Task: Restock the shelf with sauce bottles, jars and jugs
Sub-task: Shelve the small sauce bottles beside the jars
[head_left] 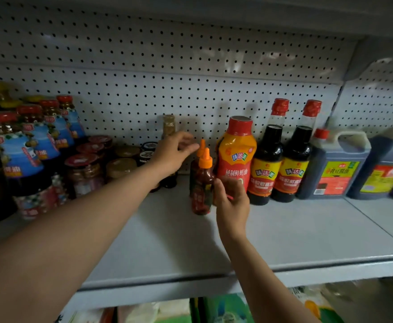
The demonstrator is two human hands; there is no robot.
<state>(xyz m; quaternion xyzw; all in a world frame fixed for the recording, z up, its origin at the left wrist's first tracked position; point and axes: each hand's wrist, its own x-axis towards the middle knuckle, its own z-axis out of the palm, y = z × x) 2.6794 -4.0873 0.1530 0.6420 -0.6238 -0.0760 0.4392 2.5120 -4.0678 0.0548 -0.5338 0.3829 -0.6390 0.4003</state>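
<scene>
Judging by the shelf (284,229), we are well along: jugs (335,169) stand right of our hands, jars (83,173) left, bare board in front. Our right hand (231,203) touches the front chili bottle (202,187) between both hands, grip unclear. Our left hand (173,152) hovers relaxed, empty.

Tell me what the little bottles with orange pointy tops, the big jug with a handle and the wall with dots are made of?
Little bottles: probably soft clear plastic, since the red sauce shows through; the orange tops look like matte plastic.
Big jug: likely see-through plastic, with a moulded handle and dark liquid showing inside.
Wall with dots: looks like painted metal, pale grey, punched with even holes.
</scene>
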